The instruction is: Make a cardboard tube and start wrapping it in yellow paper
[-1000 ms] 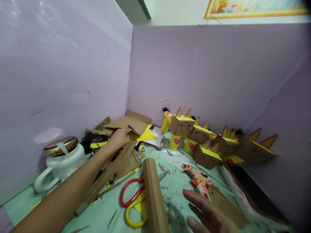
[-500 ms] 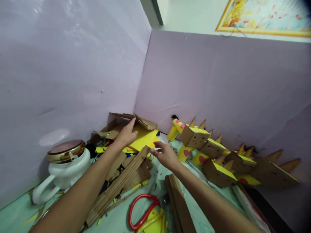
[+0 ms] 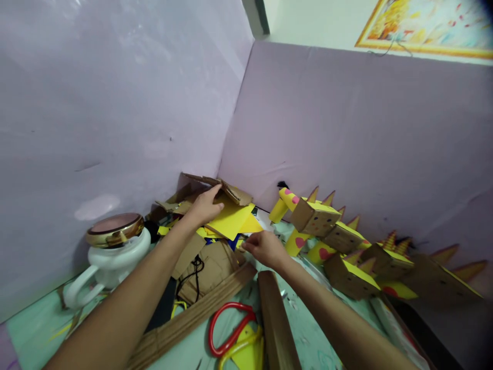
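Note:
My left hand [image 3: 208, 207] reaches over the scrap pile at the back, index finger and thumb apart. Its fingertips are at the edge of a folded brown cardboard piece [image 3: 236, 193], just above yellow paper sheets [image 3: 227, 216]. In front of that pile, my right hand [image 3: 266, 250] has its fingers pinched together; whatever is between them is hidden or too small to name. Below both hands lies a long cardboard strip [image 3: 200, 318], slanting across the table. A second brown strip [image 3: 278, 318] rests near my right forearm. Scissors [image 3: 231, 329] with red and yellow handles lie between the strips.
On the left stands a white mug-like pot [image 3: 115, 262] with a gold-rimmed round thing [image 3: 115, 230] on top. Several yellow-and-cardboard spiked figures [image 3: 314, 216] line the right. Purple walls [image 3: 346, 128] enclose the back. A black cord [image 3: 196, 267] lies on cardboard scraps.
The long cardboard strip has dropped lower, exposing scraps and the black cord. My right fingers have closed from spread to pinched. My left hand remains by the folded cardboard.

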`<state>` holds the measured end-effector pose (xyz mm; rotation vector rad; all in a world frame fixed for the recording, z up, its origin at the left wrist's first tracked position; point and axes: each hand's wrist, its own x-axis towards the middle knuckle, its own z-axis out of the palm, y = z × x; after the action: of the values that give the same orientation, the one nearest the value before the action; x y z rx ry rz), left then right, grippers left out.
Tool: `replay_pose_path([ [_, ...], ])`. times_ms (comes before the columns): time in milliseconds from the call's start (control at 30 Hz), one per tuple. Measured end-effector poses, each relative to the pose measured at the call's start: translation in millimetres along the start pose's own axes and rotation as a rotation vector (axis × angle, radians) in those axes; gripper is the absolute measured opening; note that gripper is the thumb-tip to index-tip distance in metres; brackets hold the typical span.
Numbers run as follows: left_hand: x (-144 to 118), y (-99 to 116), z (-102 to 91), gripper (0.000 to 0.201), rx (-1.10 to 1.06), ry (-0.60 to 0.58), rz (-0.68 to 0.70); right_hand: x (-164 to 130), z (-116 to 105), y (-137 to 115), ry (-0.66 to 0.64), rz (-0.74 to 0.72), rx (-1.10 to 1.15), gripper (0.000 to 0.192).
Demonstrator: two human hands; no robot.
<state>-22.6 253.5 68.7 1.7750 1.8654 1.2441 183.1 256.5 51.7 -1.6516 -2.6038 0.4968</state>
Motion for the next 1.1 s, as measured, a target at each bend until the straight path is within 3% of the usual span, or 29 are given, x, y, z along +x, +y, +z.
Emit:
replay_pose_path([
  [100, 0.8, -2.9, 2.4, 0.037, 0.007, 0.006, 0.007, -2.4, -0.5, -10.0, -0.023, -0.029, -0.056, 0.027],
  [200, 1.6, -5.1, 5.7, 0.037, 0.013, 0.008, 0.005, -4.2, 4.0, -17.6, -0.128, -0.037, -0.11, 0.028],
  [400, 5.4, 4.2, 2.1, 0.036, 0.046, -0.025, 0.01, -9.8, 1.7, -16.5, -0.206, -0.102, -0.116, 0.028],
  [567, 7.5, 17.8, -6.7, 0.035, 0.119, -0.061, 0.01, -20.2, -0.8, -15.5, -0.152, -0.095, -0.099, 0.031],
  [733, 2.4, 22.9, -3.2, 0.035, 0.167, -0.064, 0.022, -23.6, 7.2, -10.8, -0.143, -0.088, -0.07, 0.029],
  [933, 0.4, 25.6, -2.2, 0.034, 0.184, -0.074, -0.008, -12.1, 17.8, -1.3, -0.136, -0.26, 0.132, 0.026],
  [1100, -1.4, 21.6, 0.9, 0.035, 0.195, -0.083, -0.005, -11.8, 20.5, 11.1, -0.007, -0.449, 0.282, 0.019],
])
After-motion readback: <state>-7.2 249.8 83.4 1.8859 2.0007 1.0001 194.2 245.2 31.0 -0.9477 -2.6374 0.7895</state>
